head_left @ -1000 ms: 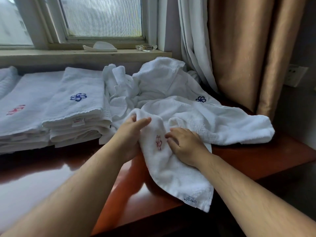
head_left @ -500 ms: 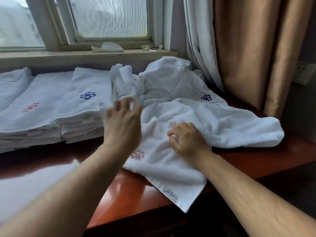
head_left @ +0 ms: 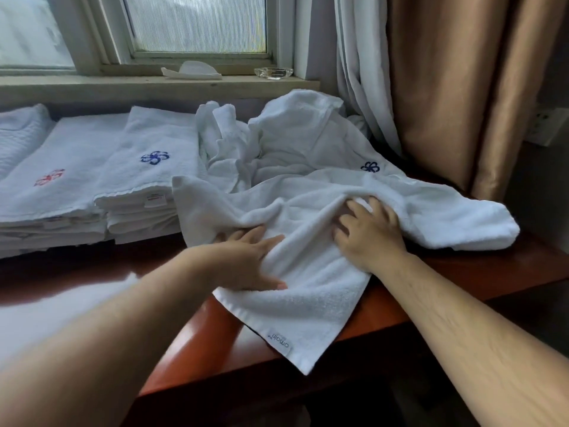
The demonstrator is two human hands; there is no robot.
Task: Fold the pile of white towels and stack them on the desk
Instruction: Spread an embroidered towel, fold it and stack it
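Note:
A white towel [head_left: 308, 297] lies crumpled across the red-brown desk [head_left: 462, 272], and its labelled corner hangs over the front edge. My left hand [head_left: 246, 260] grips a ridge of this towel between thumb and fingers. My right hand [head_left: 366, 229] digs its fingers into a fold further right. Behind it sits the unfolded pile of white towels [head_left: 292, 140], one with a blue flower mark. Two folded stacks stand at the left, one with a blue mark [head_left: 147, 180] and one with a red mark [head_left: 52, 192].
A window sill runs behind the desk with a glass dish [head_left: 273, 72] and a white paper item [head_left: 194, 70] on it. White and tan curtains [head_left: 446, 87] hang at the right, and a wall socket [head_left: 548, 124] is beyond them. The desk's front edge is close to me.
My left hand lifted toward the pile, then came down and gripped the towel. The towel is spread wider to the left, and its red mark no longer shows. My right hand slid a little right.

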